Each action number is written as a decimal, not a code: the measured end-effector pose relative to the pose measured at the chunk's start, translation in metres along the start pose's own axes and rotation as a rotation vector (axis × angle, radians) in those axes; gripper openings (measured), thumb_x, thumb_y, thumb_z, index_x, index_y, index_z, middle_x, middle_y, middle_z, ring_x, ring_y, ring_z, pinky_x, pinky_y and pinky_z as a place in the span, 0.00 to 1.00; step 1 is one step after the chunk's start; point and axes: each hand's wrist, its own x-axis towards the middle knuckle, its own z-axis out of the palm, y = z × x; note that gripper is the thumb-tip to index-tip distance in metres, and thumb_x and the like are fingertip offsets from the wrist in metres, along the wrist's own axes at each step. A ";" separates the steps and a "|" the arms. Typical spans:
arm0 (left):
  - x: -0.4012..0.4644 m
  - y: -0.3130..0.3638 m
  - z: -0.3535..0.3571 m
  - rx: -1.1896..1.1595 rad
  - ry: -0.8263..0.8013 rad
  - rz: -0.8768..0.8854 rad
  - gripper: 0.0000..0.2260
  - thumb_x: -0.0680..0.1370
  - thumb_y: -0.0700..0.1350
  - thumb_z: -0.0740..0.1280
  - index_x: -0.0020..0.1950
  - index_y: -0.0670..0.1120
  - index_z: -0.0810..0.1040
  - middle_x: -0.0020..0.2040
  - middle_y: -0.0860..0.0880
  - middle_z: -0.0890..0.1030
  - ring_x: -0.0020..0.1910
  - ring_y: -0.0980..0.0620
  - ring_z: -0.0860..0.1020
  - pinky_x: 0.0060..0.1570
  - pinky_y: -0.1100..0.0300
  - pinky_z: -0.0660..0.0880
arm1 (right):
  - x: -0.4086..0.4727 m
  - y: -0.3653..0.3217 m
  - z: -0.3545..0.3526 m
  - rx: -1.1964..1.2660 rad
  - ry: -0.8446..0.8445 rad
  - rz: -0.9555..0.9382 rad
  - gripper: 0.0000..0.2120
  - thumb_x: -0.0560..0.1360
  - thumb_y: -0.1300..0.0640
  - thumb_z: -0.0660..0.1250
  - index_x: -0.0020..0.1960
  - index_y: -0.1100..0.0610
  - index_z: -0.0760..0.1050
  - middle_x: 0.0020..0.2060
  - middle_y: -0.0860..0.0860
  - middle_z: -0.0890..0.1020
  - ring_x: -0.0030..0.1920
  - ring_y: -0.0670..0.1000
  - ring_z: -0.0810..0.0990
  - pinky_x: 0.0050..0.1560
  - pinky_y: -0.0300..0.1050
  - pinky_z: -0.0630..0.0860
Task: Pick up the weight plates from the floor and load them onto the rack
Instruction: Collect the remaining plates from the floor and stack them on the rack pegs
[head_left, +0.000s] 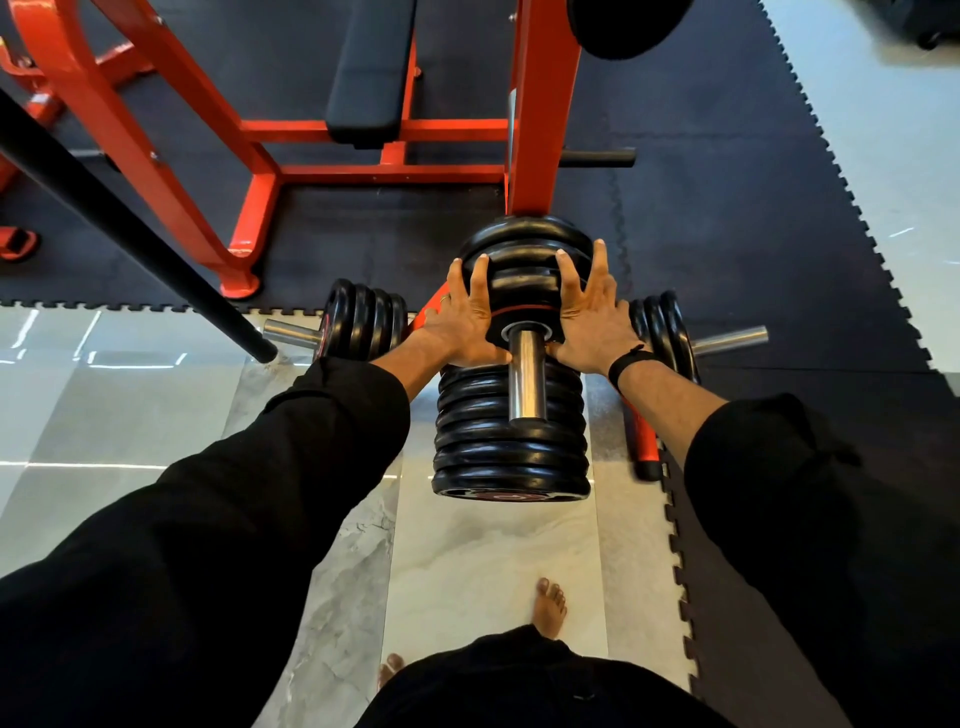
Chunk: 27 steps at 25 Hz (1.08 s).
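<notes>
Both hands are flat against the face of the outermost weight plate on the rack's middle peg. The left hand and the right hand have fingers spread and straight, thumbs tucked in beside the chrome peg, pressing rather than gripping.

To my eye the plate is already threaded on and is being pushed home against the ones behind it. The thing to do is keep the push even on both sides, so the plate slides square and does not bind on the peg, and keep the thumbs off the steel.

Below hangs a thick stack of plates on a lower peg. Side pegs carry more plates to the left and right of the red rack. Bare toes stand on the tile floor, under the load, so mind a slip.
</notes>
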 end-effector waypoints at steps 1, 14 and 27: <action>0.000 0.000 0.000 0.001 0.005 0.001 0.62 0.65 0.62 0.76 0.75 0.52 0.27 0.76 0.39 0.33 0.75 0.31 0.54 0.70 0.33 0.57 | 0.000 0.000 0.000 0.001 0.004 -0.002 0.55 0.66 0.52 0.76 0.72 0.46 0.34 0.75 0.66 0.40 0.69 0.67 0.60 0.58 0.65 0.70; -0.004 0.018 -0.001 -0.094 -0.065 -0.194 0.64 0.66 0.57 0.77 0.70 0.54 0.19 0.76 0.36 0.31 0.77 0.33 0.49 0.73 0.36 0.55 | 0.001 0.006 -0.006 0.055 -0.057 -0.059 0.53 0.68 0.45 0.73 0.73 0.45 0.34 0.75 0.65 0.36 0.71 0.70 0.57 0.62 0.68 0.68; -0.205 -0.045 0.109 -0.181 -0.201 -0.492 0.50 0.76 0.61 0.66 0.77 0.47 0.31 0.78 0.44 0.33 0.78 0.38 0.51 0.74 0.41 0.56 | -0.049 -0.098 -0.012 -0.008 -0.117 0.062 0.53 0.67 0.46 0.74 0.79 0.60 0.43 0.75 0.70 0.40 0.75 0.72 0.43 0.70 0.74 0.46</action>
